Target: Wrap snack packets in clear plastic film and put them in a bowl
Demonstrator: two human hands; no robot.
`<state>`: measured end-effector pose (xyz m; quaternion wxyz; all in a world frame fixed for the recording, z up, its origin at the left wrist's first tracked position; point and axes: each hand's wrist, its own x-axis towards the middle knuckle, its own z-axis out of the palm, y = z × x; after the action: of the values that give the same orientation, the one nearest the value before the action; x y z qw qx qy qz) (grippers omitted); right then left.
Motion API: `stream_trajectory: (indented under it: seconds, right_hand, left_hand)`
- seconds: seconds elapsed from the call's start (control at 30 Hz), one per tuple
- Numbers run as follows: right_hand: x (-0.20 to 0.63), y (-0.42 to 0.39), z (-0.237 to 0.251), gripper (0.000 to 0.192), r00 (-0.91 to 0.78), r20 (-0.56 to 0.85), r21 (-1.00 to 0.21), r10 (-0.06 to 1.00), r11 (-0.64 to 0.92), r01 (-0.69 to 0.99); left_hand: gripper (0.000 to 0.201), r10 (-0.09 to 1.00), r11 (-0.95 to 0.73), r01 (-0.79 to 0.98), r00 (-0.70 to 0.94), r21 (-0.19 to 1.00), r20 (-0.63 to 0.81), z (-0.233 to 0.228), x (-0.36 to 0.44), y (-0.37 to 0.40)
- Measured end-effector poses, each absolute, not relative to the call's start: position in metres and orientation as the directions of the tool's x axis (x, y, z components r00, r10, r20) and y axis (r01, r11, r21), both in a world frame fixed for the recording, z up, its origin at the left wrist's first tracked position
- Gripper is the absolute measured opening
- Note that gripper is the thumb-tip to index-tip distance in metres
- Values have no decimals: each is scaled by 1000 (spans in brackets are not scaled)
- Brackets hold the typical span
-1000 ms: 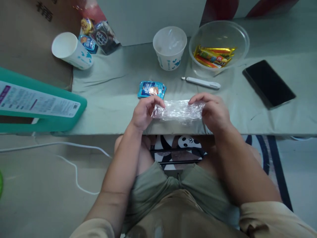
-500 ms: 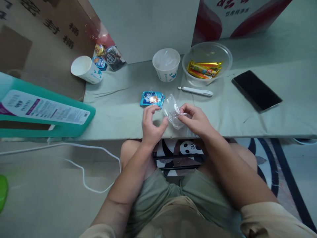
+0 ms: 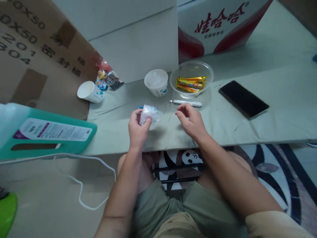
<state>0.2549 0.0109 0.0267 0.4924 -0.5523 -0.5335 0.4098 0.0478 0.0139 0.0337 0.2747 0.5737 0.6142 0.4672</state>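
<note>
My left hand is closed on a crumpled clear plastic bag, its thumb pressed on the near side. Behind the bag, mostly hidden, a bit of a blue snack packet shows. My right hand hovers over the cloth to the right, fingers curled, thumb and forefinger slightly apart, with nothing visible in it. Just beyond the right hand lies a white utility knife. A paper cup holding clear plastic stands farther back, beside a clear bowl with several yellow-wrapped sticks.
A black phone lies to the right. At left are a green liquid jug, a tilted paper cup, small wrapped snacks and a cardboard box. A white-and-red carton stands at the back.
The clear plastic bag has passed from my right hand to my left. My right hand has let go, and the two hands are farther apart. The camera view has shifted.
</note>
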Motion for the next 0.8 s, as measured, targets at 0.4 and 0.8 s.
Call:
stream_trajectory:
  seconds: [0.4,0.8]
  right_hand:
    - [244,38,18,15,-60,16,-990,998,24,139]
    - [240,38,19,14,-81,-32,-985,996,-18,173]
  left_hand:
    - [28,962,-272,856,228,440,152,78,95,219]
    - [40,821,-325,945,257,-46,-509,84,119,242]
